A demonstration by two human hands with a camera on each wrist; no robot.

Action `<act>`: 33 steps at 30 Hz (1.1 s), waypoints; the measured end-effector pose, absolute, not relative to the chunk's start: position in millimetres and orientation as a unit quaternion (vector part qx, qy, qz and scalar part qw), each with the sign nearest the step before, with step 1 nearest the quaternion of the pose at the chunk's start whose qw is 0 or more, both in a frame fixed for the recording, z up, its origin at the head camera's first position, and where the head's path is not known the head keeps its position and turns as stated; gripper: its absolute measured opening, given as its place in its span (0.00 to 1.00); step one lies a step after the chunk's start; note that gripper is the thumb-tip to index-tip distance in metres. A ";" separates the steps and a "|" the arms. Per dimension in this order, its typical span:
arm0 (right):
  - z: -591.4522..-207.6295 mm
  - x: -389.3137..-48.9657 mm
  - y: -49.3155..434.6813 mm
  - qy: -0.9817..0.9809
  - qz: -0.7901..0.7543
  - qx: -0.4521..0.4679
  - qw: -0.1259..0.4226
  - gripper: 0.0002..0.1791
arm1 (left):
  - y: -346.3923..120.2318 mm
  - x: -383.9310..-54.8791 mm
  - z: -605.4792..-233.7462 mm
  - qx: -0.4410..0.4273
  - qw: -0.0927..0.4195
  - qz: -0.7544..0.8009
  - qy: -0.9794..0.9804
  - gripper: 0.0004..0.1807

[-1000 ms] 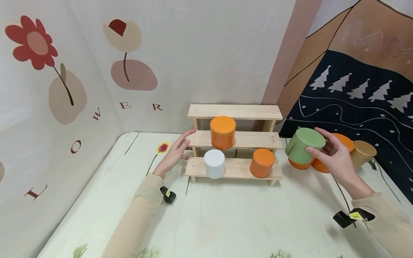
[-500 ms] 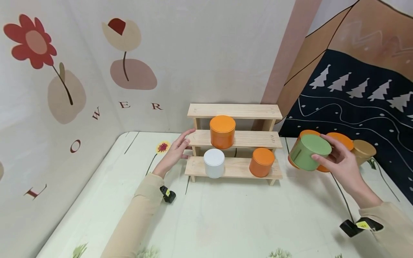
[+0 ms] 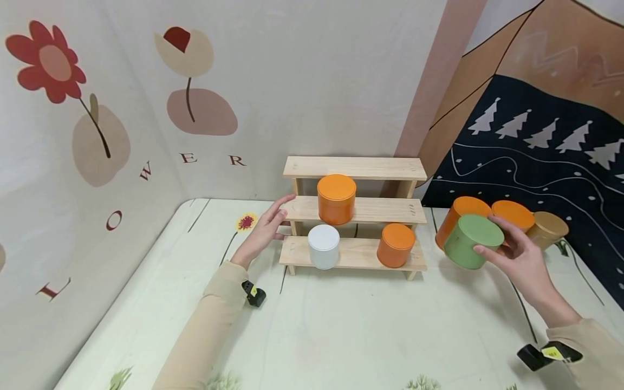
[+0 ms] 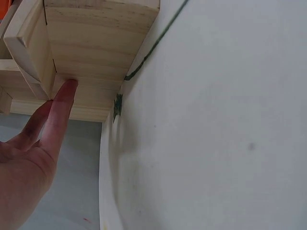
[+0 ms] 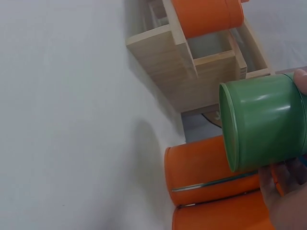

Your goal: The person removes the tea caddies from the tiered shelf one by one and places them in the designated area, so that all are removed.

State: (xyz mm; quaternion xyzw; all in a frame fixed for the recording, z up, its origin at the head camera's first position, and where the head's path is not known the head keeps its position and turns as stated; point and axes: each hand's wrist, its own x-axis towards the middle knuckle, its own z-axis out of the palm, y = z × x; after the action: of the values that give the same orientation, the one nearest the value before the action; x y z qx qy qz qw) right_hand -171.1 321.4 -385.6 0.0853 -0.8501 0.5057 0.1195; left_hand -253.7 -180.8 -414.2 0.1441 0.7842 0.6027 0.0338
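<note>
My right hand [image 3: 524, 260] grips a green round lidded tin [image 3: 474, 241] between thumb and fingers. It holds the tin off the table, in front of two larger orange tins, and the right wrist view shows the green tin [image 5: 264, 122] from its base end. My left hand [image 3: 260, 234] rests with extended fingers against the left end of a three-tier wooden shelf [image 3: 385, 210]. In the left wrist view, fingertips [image 4: 69, 86] touch the shelf's wood. An orange tin [image 3: 336, 200] stands on the middle tier. The bottom tier bears a white tin [image 3: 324, 247] and a smaller orange tin [image 3: 396, 245].
Right of the shelf stand an orange tin [image 3: 463, 212], another orange tin [image 3: 514, 214] and a gold tin [image 3: 548, 229], close together. A pale printed cloth [image 3: 341, 330] covers the table. Printed fabric [image 3: 312, 81] hangs behind the shelf.
The right hand has brought the green tin lower, slightly right and nearer, uncovering the orange tin behind it. The left hand and the tins on the shelf stay put.
</note>
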 end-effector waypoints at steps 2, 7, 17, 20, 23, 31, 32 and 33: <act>-387.6 -170.5 322.0 -0.851 0.503 0.089 0.121 0.38 | -180.9 -253.1 -413.8 0.145 0.034 0.602 0.785 0.26; -393.4 -167.0 323.4 -0.851 0.504 0.085 0.122 0.38 | -180.8 -253.0 -413.8 0.144 0.033 0.601 0.785 0.26; -405.5 -162.7 326.8 -0.858 0.497 0.060 0.113 0.38 | -180.2 -254.4 -411.7 0.137 0.047 0.601 0.786 0.26; -409.1 -163.0 327.3 -0.859 0.496 0.058 0.112 0.39 | -180.6 -254.9 -412.5 0.137 0.048 0.603 0.785 0.26; -413.0 -162.9 328.1 -0.863 0.492 0.051 0.105 0.39 | -180.5 -254.5 -413.2 0.138 0.047 0.605 0.783 0.26; -420.9 -161.5 331.2 -0.868 0.487 0.043 0.086 0.40 | -180.2 -254.4 -415.0 0.145 0.035 0.598 0.787 0.26; -422.0 -161.5 331.6 -0.868 0.487 0.044 0.086 0.40 | -180.2 -254.5 -415.4 0.145 0.034 0.598 0.787 0.27; -423.5 -161.6 331.9 -0.867 0.488 0.047 0.086 0.40 | -180.2 -254.4 -415.5 0.145 0.032 0.598 0.788 0.27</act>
State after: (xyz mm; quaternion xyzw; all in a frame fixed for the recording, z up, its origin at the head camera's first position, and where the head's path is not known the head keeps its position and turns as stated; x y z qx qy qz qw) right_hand -161.6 331.9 -423.5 0.0469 -0.8672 0.4882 0.0861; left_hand -254.4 -180.2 -415.5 0.1451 0.7877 0.5979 0.0325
